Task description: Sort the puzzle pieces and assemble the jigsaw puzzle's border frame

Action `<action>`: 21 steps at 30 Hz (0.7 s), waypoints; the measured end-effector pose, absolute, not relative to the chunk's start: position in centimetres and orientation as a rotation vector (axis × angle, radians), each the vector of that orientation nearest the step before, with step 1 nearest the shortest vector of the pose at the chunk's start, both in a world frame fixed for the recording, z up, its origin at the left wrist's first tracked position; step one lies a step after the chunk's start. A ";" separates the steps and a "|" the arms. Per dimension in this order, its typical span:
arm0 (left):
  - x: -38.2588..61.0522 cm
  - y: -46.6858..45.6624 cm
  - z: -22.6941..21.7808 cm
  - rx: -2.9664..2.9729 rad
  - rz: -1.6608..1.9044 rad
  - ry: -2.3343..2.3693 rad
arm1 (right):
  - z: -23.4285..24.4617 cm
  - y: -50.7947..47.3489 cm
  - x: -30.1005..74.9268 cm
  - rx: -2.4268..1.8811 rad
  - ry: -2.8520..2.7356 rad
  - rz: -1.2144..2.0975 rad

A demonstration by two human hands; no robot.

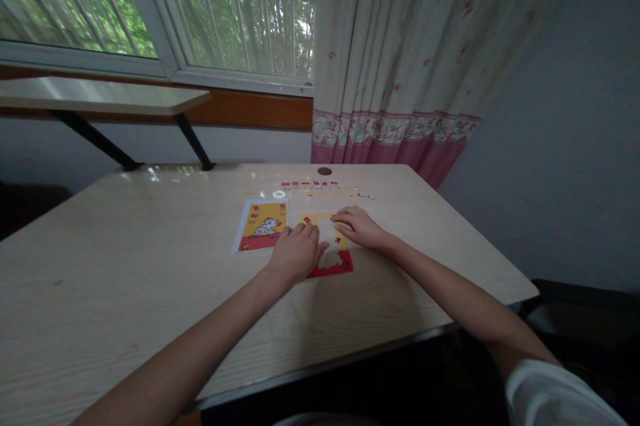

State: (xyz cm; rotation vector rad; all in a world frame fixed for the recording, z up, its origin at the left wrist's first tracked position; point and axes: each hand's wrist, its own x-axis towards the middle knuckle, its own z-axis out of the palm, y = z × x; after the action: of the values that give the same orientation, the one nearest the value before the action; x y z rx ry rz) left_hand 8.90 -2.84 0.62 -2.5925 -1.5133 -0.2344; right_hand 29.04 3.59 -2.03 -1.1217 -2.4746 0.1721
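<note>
A partly assembled jigsaw puzzle [331,271] lies flat on the table, its yellow and red border joined around a bare middle. My left hand [296,251] rests over its left side, fingers laid flat and thumb stretched toward the middle. At the upper right part of the border, my right hand [361,228] has its fingers bent and fingertips close together on a small puzzle piece, mostly hidden by them. Left of the puzzle is a picture card [260,221] with a white cartoon animal on yellow and red.
Loose puzzle pieces [310,184] lie in rows beyond the puzzle, in front of a round cable hole [325,171]. The wooden table [150,266] stands by a window and a curtain [395,79]. A raised shelf [100,96] is at the back left.
</note>
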 end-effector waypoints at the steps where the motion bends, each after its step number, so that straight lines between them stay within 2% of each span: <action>1: 8.8 -2.8 0.5 -2.593 -0.236 -1.512 | -2.0 3.5 29.0 -1.122 -2.477 0.171; 8: 8.0 -2.9 0.1 -2.636 -0.247 -1.508 | -0.3 5.3 30.1 -1.233 -2.503 0.155; 12: 7.8 -2.8 -0.2 -2.649 -0.269 -1.508 | 1.0 8.3 30.8 -1.544 -2.424 -0.038; 16: 7.7 -2.7 -0.6 -2.648 -0.287 -1.521 | 1.3 10.2 30.5 -1.666 -2.391 -0.168; 21: 7.8 -2.8 -0.6 -2.646 -0.298 -1.518 | 0.8 11.0 30.0 -1.699 -2.411 -0.100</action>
State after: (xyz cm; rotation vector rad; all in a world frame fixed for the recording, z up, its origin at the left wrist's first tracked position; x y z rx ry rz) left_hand 7.77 -2.75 -0.62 -2.6456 -1.5182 -0.2985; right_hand 30.03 11.02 0.78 -1.6992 -2.4110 -0.1003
